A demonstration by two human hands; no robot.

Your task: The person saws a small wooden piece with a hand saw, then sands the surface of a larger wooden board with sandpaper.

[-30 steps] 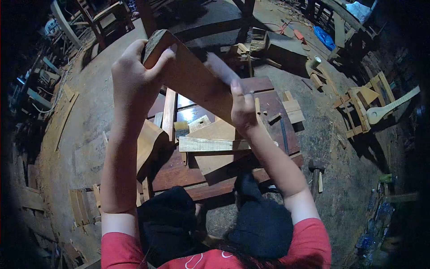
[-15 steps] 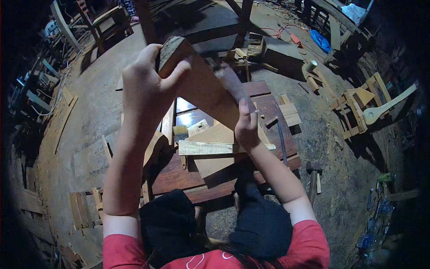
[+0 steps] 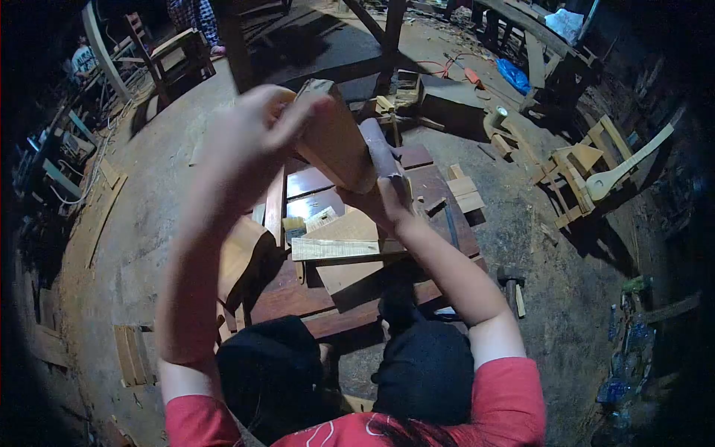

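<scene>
A thick wooden block (image 3: 333, 143) is raised above the low reddish wooden table (image 3: 287, 292). My left hand (image 3: 261, 123), slightly blurred, grips its upper end, with the fingers partly hidden behind it. At the block's lower end is my right hand (image 3: 381, 200), its palm and fingers against the wood and partly covered by it. Under the block, a pale tapered wood strip (image 3: 335, 249) lies over flat wood pieces (image 3: 344, 276) on the table. A small roll of tape (image 3: 295, 223) sits left of them.
A hammer (image 3: 511, 281) lies on the floor to the right. Further right, a pale instrument-shaped neck piece (image 3: 625, 173) rests on a wooden frame (image 3: 572, 195). A curved wooden piece (image 3: 242, 249) stands at the table's left. A person's patterned trouser legs (image 3: 195, 21) show at the top left.
The block has turned and now looks shorter, showing more of its end. My left hand has moved slightly down, my right hand down and left. The view has shifted a little.
</scene>
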